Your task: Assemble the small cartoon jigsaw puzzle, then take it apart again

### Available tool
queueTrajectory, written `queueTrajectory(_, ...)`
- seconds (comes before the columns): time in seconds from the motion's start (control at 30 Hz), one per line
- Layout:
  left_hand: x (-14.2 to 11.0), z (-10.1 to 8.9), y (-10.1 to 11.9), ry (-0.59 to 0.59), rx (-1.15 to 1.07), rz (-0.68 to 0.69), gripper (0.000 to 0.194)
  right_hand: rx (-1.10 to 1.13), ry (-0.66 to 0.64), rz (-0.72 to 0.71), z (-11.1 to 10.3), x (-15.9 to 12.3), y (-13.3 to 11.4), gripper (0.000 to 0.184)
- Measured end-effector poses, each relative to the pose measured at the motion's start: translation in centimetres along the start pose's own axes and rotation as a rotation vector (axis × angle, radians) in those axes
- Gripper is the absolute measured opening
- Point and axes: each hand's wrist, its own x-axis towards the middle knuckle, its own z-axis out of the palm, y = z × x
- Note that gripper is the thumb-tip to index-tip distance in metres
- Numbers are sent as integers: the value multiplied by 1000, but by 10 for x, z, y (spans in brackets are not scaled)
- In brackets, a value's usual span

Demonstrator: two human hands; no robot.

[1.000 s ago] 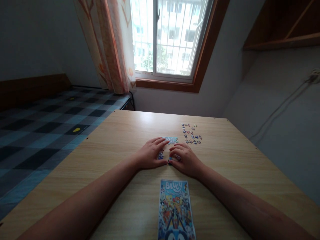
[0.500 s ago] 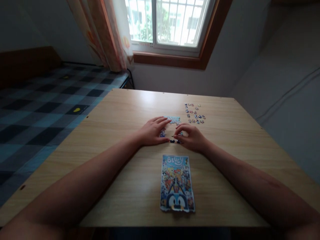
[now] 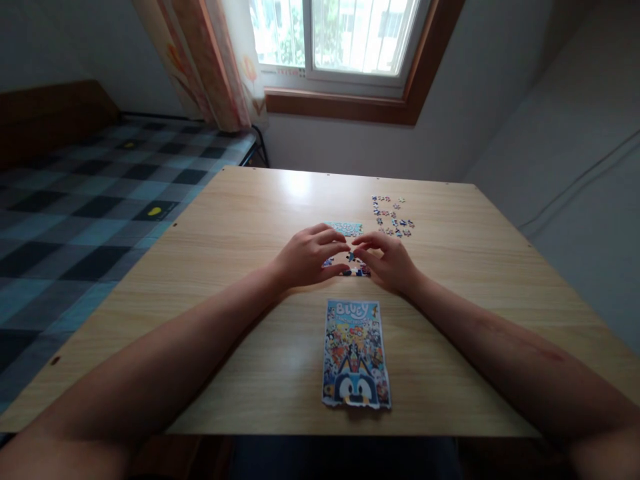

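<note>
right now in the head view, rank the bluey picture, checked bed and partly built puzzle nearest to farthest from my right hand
1. Partly built puzzle: right by the right hand, on its left
2. Bluey picture: nearer your body
3. Checked bed: far left

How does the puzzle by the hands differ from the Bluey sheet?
The puzzle is made of small pieces, while the sheet is one piece with a ragged near edge. The left hand and right hand partly cover the puzzle; the sheet is in full view. The sheet lies nearer the viewer, the puzzle farther off. Both lie on the table and show blue.
</note>
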Motion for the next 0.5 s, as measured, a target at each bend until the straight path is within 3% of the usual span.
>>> queueTrajectory(0.5,0,3,2,88,70,117,20,157,-60,30,4,0,0,15)
